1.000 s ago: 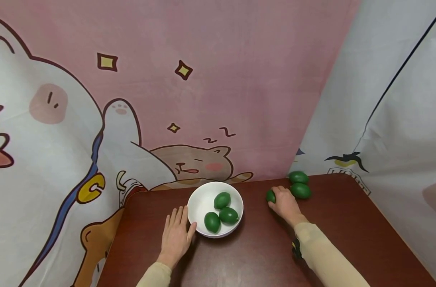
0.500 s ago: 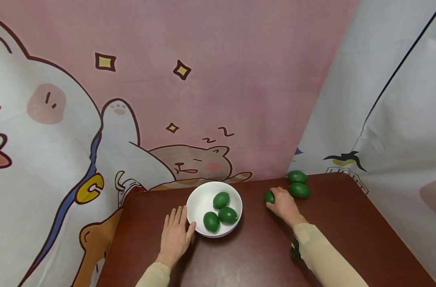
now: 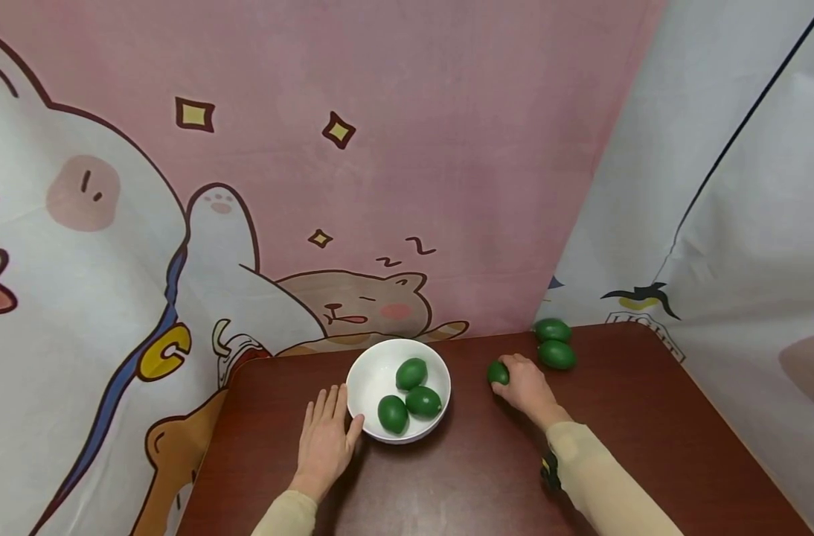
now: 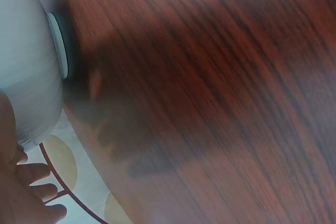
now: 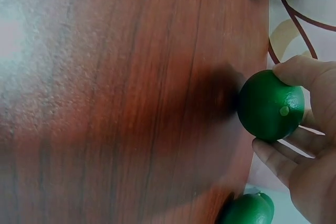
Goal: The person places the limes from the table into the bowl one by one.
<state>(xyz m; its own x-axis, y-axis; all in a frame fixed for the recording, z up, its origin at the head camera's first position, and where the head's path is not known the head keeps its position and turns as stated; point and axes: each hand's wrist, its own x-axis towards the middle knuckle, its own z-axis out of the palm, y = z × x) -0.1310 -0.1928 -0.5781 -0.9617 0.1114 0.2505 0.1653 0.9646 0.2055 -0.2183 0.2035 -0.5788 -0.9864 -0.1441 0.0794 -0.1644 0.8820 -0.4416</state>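
With thumb and fingers, my right hand [image 3: 527, 390] grips a dark green lime [image 3: 498, 373] to the right of the bowl. In the right wrist view this lime [image 5: 268, 108] sits close over the table, its shadow beside it. My left hand [image 3: 323, 447] lies at the left side of a white bowl [image 3: 370, 380], fingers straight and thumb spread along the rim. Inside the bowl are three limes [image 3: 423, 402]. The left wrist view catches the bowl's outer wall [image 4: 26, 56] and several fingertips [image 4: 42, 190] next to it.
Two more limes [image 3: 557, 355] lie together near the table's back edge, just beyond my right hand. The brown wooden table [image 3: 447, 484] ends at a cartoon-printed cloth [image 3: 487, 186] behind it and a pale cloth [image 3: 748, 298] on the right.
My right hand has shifted slightly left and nearer to me with the lime, away from the two limes at the back. My left hand has stayed at the bowl.
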